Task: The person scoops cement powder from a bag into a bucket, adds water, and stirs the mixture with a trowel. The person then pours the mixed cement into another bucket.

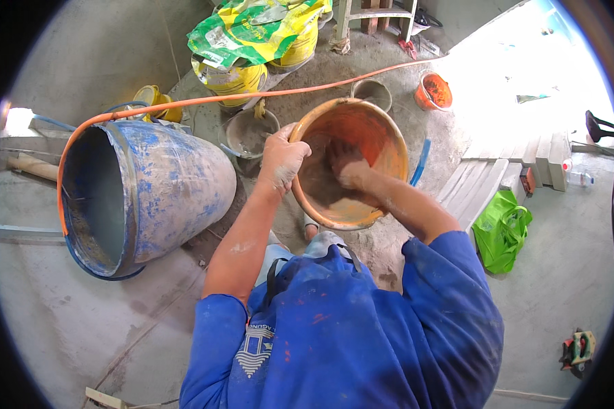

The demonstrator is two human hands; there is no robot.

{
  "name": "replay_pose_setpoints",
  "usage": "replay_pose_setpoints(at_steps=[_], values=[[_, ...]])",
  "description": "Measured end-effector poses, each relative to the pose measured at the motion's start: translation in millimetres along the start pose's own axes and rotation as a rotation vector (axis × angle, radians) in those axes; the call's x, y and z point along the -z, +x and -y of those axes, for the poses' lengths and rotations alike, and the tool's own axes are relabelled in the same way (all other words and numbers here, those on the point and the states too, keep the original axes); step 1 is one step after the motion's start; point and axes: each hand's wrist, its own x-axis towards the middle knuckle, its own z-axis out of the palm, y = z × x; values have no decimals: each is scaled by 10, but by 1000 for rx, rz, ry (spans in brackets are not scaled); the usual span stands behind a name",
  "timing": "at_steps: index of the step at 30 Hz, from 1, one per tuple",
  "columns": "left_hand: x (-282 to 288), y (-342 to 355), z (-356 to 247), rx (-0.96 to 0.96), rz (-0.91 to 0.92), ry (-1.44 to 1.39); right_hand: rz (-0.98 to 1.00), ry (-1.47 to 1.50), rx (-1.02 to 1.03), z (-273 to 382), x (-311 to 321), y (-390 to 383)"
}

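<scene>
An orange bucket (375, 133) smeared with grey residue is tilted so that its mouth faces me. My left hand (283, 159), dusty with grey powder, is closed round the left side of its rim. Inside the bucket is my right hand (348, 167), against the grey, coated inner surface. Motion blur and shade hide its fingers, so I cannot make out whether it holds anything. Just beyond the bucket's rim stands a small grey pail (372, 93). Another grey pail (251, 133) sits close to my left hand.
At left lies a large blue drum (177, 194), with an orange hose (252, 97) running over it. Yellow buckets (235, 82) under a green-yellow sack (259, 31) stand at the back. Rightward are an orange pail (434, 91), stacked grey planks (474, 187) and a green bag (502, 232).
</scene>
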Motion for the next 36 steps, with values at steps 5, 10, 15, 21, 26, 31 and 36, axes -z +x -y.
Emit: replay_pose_setpoints(at_steps=[5,10,15,21,26,31,36], values=[[-103,52,152,-46,-23,3,504,247,439,238,-379,-114],[-66,-29,172,-52,-89,-54,161,422,10,258,-150,-42],[-165,-62,147,-100,-77,-149,426,446,-152,24,8,212],[-223,18,371,-83,-42,-157,451,442,233,202,-259,-112],[-262,56,557,-99,-141,-196,418,880,238,49,274,-319],[-344,257,900,2,-228,-427,408,527,148,9,1430,-803],[-355,385,1088,123,-147,-196,494,154,-29,-267,1080,-913]])
